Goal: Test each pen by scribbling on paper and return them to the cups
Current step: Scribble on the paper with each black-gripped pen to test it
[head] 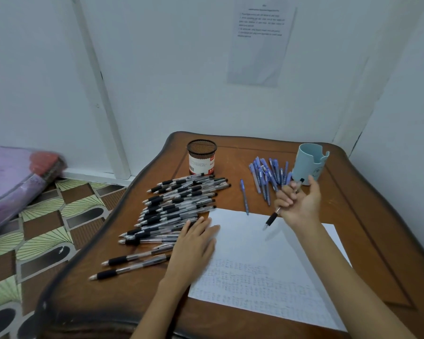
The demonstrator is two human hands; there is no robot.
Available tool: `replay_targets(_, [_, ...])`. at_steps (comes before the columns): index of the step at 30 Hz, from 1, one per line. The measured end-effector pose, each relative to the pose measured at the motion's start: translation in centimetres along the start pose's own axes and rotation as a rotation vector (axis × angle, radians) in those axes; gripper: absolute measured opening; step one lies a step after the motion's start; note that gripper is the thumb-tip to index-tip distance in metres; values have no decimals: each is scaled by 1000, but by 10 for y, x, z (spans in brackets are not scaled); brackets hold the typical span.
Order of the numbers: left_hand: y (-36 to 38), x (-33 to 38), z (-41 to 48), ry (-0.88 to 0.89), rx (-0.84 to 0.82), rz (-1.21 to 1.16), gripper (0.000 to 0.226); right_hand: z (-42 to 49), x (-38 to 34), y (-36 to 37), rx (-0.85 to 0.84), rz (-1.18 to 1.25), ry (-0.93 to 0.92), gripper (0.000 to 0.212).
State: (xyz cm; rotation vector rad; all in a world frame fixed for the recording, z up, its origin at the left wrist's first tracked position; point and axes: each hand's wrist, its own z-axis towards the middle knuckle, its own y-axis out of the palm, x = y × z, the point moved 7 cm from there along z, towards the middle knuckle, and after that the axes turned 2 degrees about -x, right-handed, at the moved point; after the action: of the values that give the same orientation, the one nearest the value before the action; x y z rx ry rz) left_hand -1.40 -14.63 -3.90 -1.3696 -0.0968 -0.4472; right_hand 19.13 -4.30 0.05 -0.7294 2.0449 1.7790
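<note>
Seemingly the step in hand is the scribble test: the right hand has its fingers curled round a black-grip pen, held clear above the far, bare part of the paper with the tip aimed down and left, not touching. The left hand lies flat with straight fingers on the sheet's left edge, just beside the black pens, holding nothing. Next, I judge, the tip must come down onto a bare patch, since the near half already carries faint rows of marks, while the flat hand steadies the sheet; the pen then goes to a cup. Counted: two cups on the table, a mesh cup and a blue cup, with no pens showing above either rim; one sheet; one pen in hand; one blue pen lying alone; a blue heap of roughly a dozen by the blue cup; the black pile, well over twenty, is too overlapped to count exactly.
</note>
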Motion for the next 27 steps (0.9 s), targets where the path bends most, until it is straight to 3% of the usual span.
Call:
replay_targets(7, [-15, -10, -2, -57, 229, -262, 31, -4, 36, -7, -6, 64, 85, 31])
replay_targets(13, [-31, -20, -8, -159, 412, -313, 27, -3, 50, -15, 1, 90, 107, 30])
replay_targets(16, [-42, -31, -5, -189, 441, -331, 26, -4, 48, -5, -64, 140, 93, 23])
replay_targets(19, [-56, -50, 15, -212, 435, -277, 26, -1, 49, 2, -17, 103, 99, 27])
replay_targets(22, [-65, -64, 46, -211, 404, -198, 28, 4, 62, 9, 35, -46, 119, 34])
replay_targets(27, [-48, -77, 74, -205, 262, -107, 34, 2, 83, 33, -89, -666, 86, 64])
